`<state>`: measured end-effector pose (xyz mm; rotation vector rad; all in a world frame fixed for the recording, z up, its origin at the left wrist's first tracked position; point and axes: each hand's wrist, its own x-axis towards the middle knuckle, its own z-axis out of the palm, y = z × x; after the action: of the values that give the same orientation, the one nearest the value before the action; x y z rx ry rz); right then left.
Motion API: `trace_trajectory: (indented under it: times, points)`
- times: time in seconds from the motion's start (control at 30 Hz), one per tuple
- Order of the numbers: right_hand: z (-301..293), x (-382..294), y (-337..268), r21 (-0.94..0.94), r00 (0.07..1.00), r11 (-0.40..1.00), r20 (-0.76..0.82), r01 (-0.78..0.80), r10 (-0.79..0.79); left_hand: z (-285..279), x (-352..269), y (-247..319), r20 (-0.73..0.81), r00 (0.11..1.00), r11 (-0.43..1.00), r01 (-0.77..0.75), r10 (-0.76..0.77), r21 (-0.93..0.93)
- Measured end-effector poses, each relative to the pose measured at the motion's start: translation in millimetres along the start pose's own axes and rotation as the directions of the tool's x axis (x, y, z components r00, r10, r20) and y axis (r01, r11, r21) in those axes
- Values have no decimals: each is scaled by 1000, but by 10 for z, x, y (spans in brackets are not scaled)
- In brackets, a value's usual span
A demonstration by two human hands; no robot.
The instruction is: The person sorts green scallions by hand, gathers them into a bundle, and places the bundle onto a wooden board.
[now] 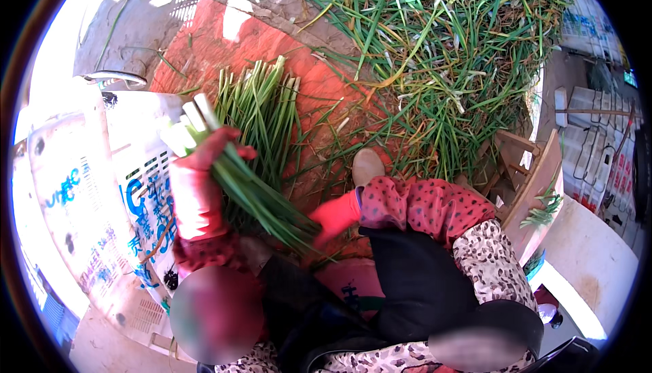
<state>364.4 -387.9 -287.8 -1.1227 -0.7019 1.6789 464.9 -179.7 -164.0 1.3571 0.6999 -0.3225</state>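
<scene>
My left hand [211, 151], in a soiled red glove, grips a bunch of green allium stalks [249, 189] below its white bases. The bunch slants down to the right, and its leaf ends reach my right hand [333, 217]. That hand is red-gloved and blurred by motion; its fingers are hidden or smeared, so its hold on the leaves is unclear. Behind the held bunch, a heap of similar stalks [260, 103] lies on a red ground sheet [204, 42], cut ends pointing away from me.
A large mound of loose green leaves [448, 52] covers the far right. White plastic crates [147, 169] with blue writing stand close on my left. A wooden frame [532, 184] is at my right. My shoe [368, 167] rests on the sheet, among scattered leaves.
</scene>
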Motion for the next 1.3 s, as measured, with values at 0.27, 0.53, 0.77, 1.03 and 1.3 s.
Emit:
trace_trajectory:
  times: [0.27, 0.53, 0.77, 1.03, 1.3]
  points:
    - [-1100, -381, 29, -672, 399, 444, -724, -593, -562, -441, -107, -143, 193, 980, 991, 78, -56, -111]
    - [-973, -411, 39, -446, 561, 617, -828, -648, -9, -502, -27, -535, 211, 966, 986, 163, -151, -38]
    - [-1785, 288, 214, -63, 137, 897, -991, -438, -2, -17, -39, -826, 229, 914, 942, 322, -334, 89]
    - [-1598, -530, -422, 122, 284, 988, -955, 98, 90, -294, 3, -549, 53, 980, 971, 180, -190, 159]
    - [-980, -532, -660, 48, 375, 991, -927, 126, -3, 437, 258, -757, 170, 985, 923, -97, 35, 373]
